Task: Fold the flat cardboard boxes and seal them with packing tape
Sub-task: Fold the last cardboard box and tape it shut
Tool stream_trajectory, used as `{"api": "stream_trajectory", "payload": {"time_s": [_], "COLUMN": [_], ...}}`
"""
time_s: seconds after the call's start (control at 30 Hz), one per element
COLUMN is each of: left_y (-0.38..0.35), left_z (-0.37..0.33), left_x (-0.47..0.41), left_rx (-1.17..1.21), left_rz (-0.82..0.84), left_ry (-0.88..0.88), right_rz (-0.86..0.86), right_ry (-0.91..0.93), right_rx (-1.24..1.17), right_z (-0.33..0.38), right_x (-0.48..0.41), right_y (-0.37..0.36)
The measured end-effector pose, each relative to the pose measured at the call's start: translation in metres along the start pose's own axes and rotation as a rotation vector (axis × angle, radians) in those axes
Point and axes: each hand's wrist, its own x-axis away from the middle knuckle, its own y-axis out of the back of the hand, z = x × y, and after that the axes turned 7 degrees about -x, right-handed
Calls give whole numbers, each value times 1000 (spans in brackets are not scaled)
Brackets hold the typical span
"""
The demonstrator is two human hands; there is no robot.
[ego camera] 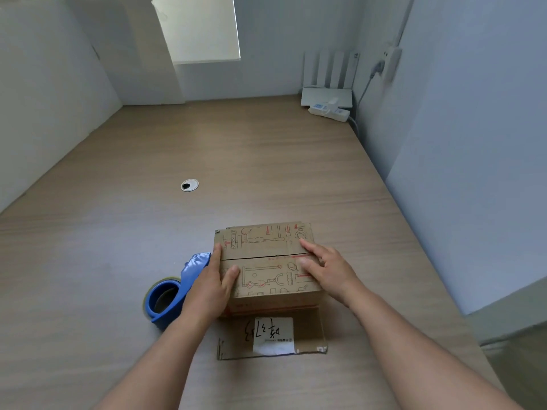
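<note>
A flat cardboard sheet (white handwritten label on it) is lying nearest on the table, partly under the folded box. The left hand and right hand are pressing its closed top flaps, fingers straight. A blue tape dispenser is sitting just left; a power strip is lying far back.

Tape dispenser crowds the box's left; right side open.

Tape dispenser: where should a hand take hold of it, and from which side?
The tape dispenser lies beside the box, with the left hand crowding its right side. Probably grip across its blue body, coming from above and the left.
</note>
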Motion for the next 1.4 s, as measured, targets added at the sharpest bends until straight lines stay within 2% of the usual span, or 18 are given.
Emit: {"api": "stream_trajectory", "payload": {"time_s": [0.07,0.13,0.23,0.3,0.33,0.43,0.53,0.63,0.87,1.0,1.07,1.13,1.2,1.23,1.3,1.4], "left_y": [3,4,14,21,24,23,19,18,20,28,45,70,95,103,108,90], "left_z": [2,1,-2,6,11,26,43,57,61,69,74,67,40,22,-17,-44], "left_x": [-2,0,4,5,6,9,8,5,-15,-19,-18,-16,-11,-8,2,8], "left_rx": [-1,-78,-310,-353,-345,-306,-227,-177,-323,-334,-329,-304,-149,-44,59,-118], "left_rz": [19,-4,-269,-404,-411,-280,-198,-257,-97,-34,-75,-182,-249,-232,-61,254], "left_ry": [10,17,3,89,172,363,324,292,487,434,433,404,293,202,8,-162], "right_rz": [11,-8,-23,-21,-19,-20,-19,-19,-17,-19,-19,-17,-10,-4,-7,-15], "right_ry": [-9,-10,-11,-14,-15,-15,-18,-15,-20,-24,-24,-24,-26,-28,-32,-47], "right_rx": [-101,-96,-74,-77,-83,-80,-68,-50,-36,-38,-35,-42,-58,-68,-100,-149], "right_z": [-3,-4,-3,-2,-2,-2,-1,1,5,7,9,10,10,9,5,1], "right_x": [-2,-3,-5,-6,-5,-5,-4,-3,-1,1,2,2,2,2,0,-2], "right_y": [0,-2,-5,-4,-4,-4,-4,-3,-3,-2,-2,-2,-1,-1,0,-1]}}
